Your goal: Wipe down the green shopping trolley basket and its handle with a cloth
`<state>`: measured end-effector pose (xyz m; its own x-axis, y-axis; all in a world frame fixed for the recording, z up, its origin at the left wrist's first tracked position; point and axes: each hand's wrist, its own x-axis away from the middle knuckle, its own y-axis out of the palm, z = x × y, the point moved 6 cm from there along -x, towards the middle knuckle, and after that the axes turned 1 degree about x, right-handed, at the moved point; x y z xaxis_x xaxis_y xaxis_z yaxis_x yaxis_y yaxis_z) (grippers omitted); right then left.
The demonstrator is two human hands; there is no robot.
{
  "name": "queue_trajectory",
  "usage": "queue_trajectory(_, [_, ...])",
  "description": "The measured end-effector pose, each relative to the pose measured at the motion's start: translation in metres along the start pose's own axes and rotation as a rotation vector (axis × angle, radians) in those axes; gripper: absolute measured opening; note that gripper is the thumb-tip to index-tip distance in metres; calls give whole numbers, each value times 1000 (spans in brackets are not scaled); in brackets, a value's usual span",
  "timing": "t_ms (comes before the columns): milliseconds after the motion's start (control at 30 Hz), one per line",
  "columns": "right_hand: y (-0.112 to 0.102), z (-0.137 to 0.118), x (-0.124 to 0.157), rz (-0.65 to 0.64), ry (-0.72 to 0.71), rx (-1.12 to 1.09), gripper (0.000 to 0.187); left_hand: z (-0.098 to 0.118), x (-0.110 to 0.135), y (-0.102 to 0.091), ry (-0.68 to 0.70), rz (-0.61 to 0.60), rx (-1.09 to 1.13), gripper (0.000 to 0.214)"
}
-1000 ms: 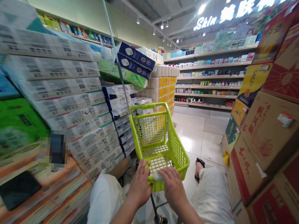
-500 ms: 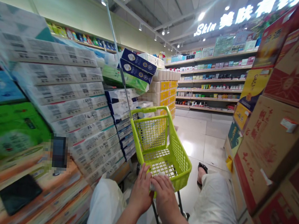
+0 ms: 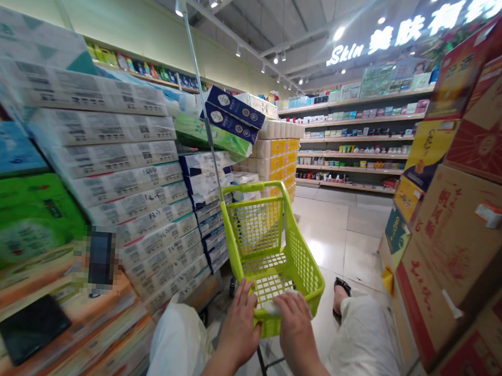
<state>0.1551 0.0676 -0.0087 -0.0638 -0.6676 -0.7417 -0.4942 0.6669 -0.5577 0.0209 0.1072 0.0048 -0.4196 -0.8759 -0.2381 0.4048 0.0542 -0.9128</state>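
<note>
A small lime-green shopping cart (image 3: 301,260) stands right in front of me in a shop aisle, its basket holding nothing I can see. My left hand (image 3: 241,322) rests on the cart's near rim, fingers bent over the edge. My right hand (image 3: 295,326) presses a small white cloth (image 3: 273,308) against the same rim, fingers curled over it. My legs in white trousers (image 3: 364,350) show on both sides of the cart, with a sandalled foot to the right.
Stacked tissue packs (image 3: 127,173) fill the left side, with a black phone (image 3: 32,329) lying on orange packs. Cardboard boxes (image 3: 458,225) are piled on the right. Tiled floor (image 3: 342,229) leads to product shelves (image 3: 352,143) at the back. A thin metal pole (image 3: 201,98) rises from the cart.
My right hand with the white cloth has shifted along the cart's near rim, left and then back right. The view has tilted slightly. The left hand stays on the rim.
</note>
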Motion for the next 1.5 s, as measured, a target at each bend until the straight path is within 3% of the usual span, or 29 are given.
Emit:
queue_trajectory(100, [15, -39, 2, -18, -76, -61, 45, -1, 0, -1, -1, -20, -8, 43])
queue_trajectory(167, [14, -43, 2, -50, -95, -85, 46, -2, 1, -2, -4, -28, -13, 43])
queue_trajectory(267, [-1, -13, -1, -79, -74, -59, 49, -3, 2, -3, -3, -23, -16, 41])
queue_trajectory(400, [-29, 45, -5, -13, -5, 45, 46, 0, 2, -5, 4, -4, -15, 41])
queue_trajectory(500, [-33, 59, -6, 21, 61, 86, 44, 2, 2, -5, 10, 14, -2, 40])
queue_trajectory(600, [-21, 34, -4, 15, 75, 52, 46, 3, 1, -4, 13, 24, 15, 40])
queue_trajectory(767, [5, -28, -2, -87, -91, -45, 48, -2, -2, -5, 8, 5, 6, 36])
queue_trajectory(833, [5, -25, -3, -115, -114, -41, 50, -6, -3, -6, -4, -12, -3, 35])
queue_trajectory(1000, [-19, 37, -12, -62, 18, 40, 54, -15, -9, -11, -13, -21, -8, 37])
queue_trajectory(1067, [-22, 49, -14, -38, 61, 61, 55, -17, -11, -10, -14, -17, -9, 37])
queue_trajectory(1133, [-16, 41, -14, -23, 74, 57, 52, -17, -13, -9, -18, -13, -14, 37])
queue_trajectory(1333, [25, -38, -12, -82, -79, -55, 44, -14, -14, -7, -32, -44, -16, 43])
queue_trajectory(1400, [25, -39, -12, -123, -92, -64, 45, -14, -13, -8, -37, -60, -20, 43])
queue_trajectory(1500, [7, -4, -15, -146, -53, -19, 48, -14, -12, -8, -34, -47, -19, 39])
